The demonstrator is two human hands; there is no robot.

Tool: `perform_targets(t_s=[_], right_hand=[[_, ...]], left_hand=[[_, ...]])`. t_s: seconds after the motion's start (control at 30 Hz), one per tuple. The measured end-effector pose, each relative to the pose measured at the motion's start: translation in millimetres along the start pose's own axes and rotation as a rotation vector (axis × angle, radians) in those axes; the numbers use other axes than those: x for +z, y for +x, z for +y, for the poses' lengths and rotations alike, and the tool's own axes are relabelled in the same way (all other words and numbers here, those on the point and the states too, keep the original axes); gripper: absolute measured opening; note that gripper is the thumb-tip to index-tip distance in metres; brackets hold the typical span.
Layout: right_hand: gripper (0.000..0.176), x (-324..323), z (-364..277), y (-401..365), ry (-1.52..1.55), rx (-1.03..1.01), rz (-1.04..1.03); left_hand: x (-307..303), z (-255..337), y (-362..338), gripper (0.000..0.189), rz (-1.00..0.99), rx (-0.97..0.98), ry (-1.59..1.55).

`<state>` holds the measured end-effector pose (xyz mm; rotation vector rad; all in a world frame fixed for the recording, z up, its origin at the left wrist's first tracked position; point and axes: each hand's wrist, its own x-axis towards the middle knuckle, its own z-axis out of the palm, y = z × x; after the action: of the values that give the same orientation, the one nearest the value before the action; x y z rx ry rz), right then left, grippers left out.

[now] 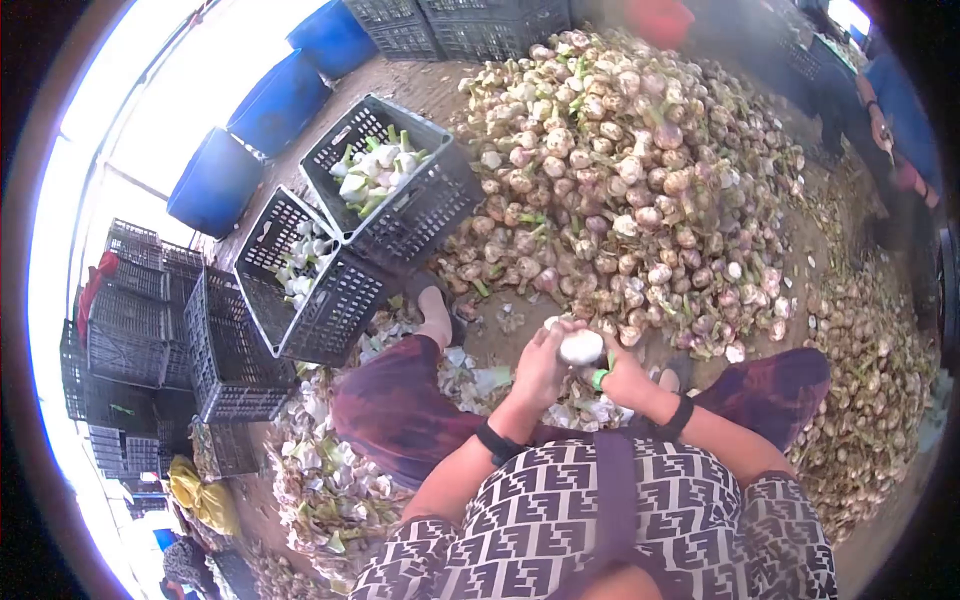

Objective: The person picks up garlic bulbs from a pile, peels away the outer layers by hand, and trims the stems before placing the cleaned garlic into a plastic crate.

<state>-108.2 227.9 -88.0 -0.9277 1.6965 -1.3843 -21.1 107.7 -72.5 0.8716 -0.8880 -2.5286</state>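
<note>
A white, peeled garlic bulb is in front of my body, between my two hands. My left hand is closed around the bulb's left side, fingers curled over it. Close against the other side is my right hand, its fingers wrapped round. A short bright green piece shows at its thumb; I cannot tell whether it is a stem or a tool handle. Beyond my hands rises a large heap of unpeeled garlic. Papery skins lie on the ground around my legs.
Two black crates hold peeled garlic, one farther and one nearer. More black crates are stacked at left. Blue barrels line the back left. Another person's hand shows at far right; another person is at lower left.
</note>
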Motion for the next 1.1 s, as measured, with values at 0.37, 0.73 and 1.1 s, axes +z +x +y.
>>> perform_targets(t_s=[0.37, 0.73, 1.1], right_hand=[[0.019, -44.6, -84.7, 108.3, 0.107, 0.524, -0.331], [0.04, -60.8, 19.3, 159.7, -0.551, 0.135, -0.071], [0.06, -64.8, 189.4, 43.2, -0.854, 0.807, -0.133]], left_hand=[[-41.7, -17.1, 12.0, 0.018, 0.082, -0.225, 0.509], [-34.6, -11.2, 2.0, 0.048, -0.35, -0.128, 2.012], [1.2, -14.4, 26.2, 0.038, -0.264, -0.27, 1.461]])
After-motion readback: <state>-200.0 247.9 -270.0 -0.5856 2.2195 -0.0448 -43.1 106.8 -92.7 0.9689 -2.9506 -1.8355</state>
